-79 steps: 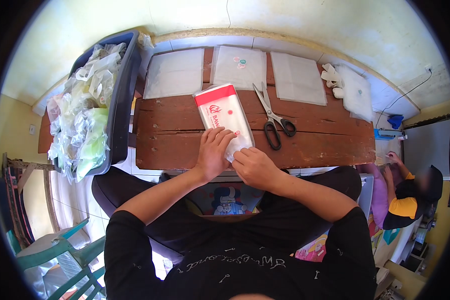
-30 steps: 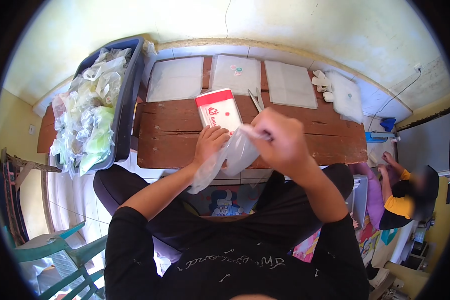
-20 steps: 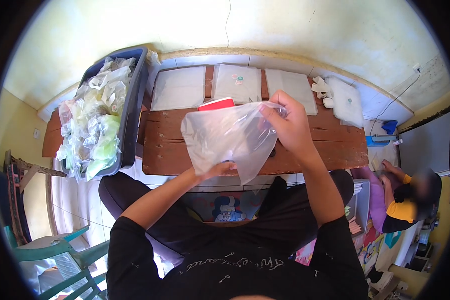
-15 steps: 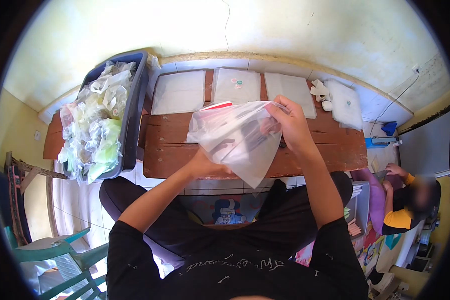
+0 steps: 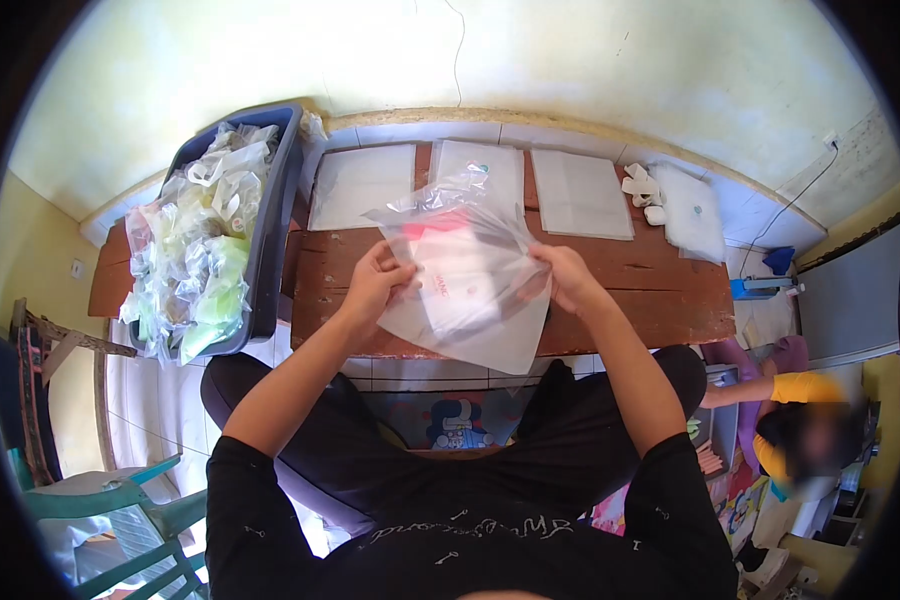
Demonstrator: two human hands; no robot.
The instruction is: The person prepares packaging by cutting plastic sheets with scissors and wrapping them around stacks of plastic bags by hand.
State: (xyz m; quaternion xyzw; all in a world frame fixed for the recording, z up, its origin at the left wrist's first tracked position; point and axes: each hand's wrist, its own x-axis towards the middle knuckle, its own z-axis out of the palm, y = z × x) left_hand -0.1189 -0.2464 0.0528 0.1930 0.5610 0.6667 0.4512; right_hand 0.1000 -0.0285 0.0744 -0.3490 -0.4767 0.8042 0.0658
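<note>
A clear plastic bag (image 5: pixel 490 325) is spread between my two hands above the front of the brown wooden table (image 5: pixel 670 292). My left hand (image 5: pixel 378 280) pinches the bag's left edge, and my right hand (image 5: pixel 562 275) grips its right edge. Through the film shows a white packet with a red band and red print (image 5: pixel 455 285), lying under or behind the bag. The scissors cannot be seen; the bag and my right hand cover that area.
Flat stacks of clear bags (image 5: pixel 582 195) line the table's back, with white rolled strips (image 5: pixel 642 185) at the right. A dark bin (image 5: pixel 280 210) full of plastic bags (image 5: pixel 195 240) stands left. Another person (image 5: pixel 805 420) sits at the right, beside a grey crate (image 5: pixel 725 440).
The bag, earlier bunched over the packet, is now spread wide. My left hand has moved from beneath it up to its left edge. The other person has leaned and stretched an arm toward the crate.
</note>
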